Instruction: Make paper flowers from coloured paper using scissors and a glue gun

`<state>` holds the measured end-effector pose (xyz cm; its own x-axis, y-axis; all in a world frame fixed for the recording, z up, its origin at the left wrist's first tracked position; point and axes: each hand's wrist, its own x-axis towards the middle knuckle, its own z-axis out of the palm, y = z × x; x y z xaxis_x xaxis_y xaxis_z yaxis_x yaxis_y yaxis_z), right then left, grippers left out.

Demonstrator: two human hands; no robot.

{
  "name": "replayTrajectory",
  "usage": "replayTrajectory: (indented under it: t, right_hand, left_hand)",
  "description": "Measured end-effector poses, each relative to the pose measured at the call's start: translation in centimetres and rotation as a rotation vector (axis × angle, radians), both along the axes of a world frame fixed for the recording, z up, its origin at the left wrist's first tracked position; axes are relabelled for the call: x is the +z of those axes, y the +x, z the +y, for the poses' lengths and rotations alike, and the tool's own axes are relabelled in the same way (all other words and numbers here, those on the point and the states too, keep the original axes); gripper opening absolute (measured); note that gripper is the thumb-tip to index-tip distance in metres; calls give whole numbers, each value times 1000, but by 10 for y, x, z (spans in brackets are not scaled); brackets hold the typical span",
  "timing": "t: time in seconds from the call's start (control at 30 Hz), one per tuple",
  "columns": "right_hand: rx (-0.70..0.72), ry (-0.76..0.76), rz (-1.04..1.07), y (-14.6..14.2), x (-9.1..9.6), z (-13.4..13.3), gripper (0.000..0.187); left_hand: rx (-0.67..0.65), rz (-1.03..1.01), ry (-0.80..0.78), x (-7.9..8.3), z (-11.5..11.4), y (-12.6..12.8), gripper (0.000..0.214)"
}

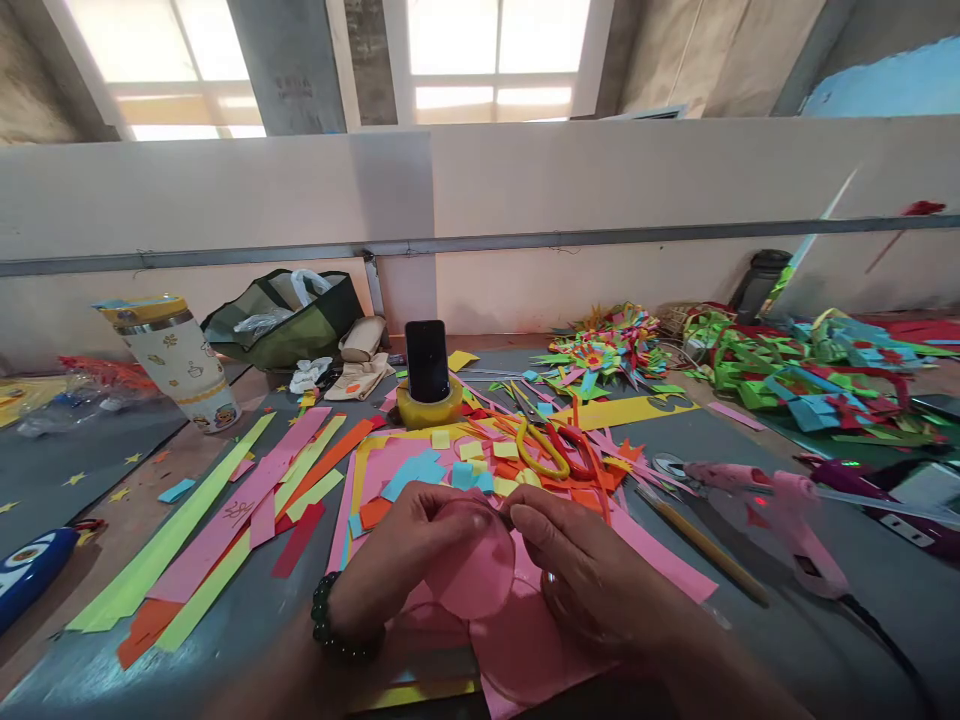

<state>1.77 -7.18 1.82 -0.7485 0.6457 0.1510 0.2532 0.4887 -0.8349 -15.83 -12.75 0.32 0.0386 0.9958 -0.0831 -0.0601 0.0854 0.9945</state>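
Note:
My left hand [405, 560], with a dark bead bracelet at the wrist, and my right hand [585, 580] meet over a round pink paper piece [478, 575]. Both pinch its upper edge with closed fingers. Under them lies a larger pink sheet [525, 650] on the grey table [825, 640]. Just beyond my fingers lie several small cut squares in yellow, blue and orange [465, 470], and yellow-handled scissors [541, 447] beside red-handled ones.
Long paper strips [225, 520] fan out at the left. A phone [427, 360] stands in a yellow tape roll. A pink glue gun [780, 515] and a pencil [705, 545] lie at right. A patterned bottle [180, 365], a green bag [285, 320] and folded paper crafts [810, 370] sit farther back.

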Motion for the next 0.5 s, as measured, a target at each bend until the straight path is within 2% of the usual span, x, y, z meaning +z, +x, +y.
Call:
replayTrajectory:
  t: [0.17, 0.5]
  right_hand:
    - [18, -41, -17, 0, -1, 1, 35]
    - [72, -54, -41, 0, -7, 2, 31]
  left_hand:
    - [-54, 25, 6, 4, 0, 1, 20]
    - [-99, 36, -60, -2, 0, -1, 17]
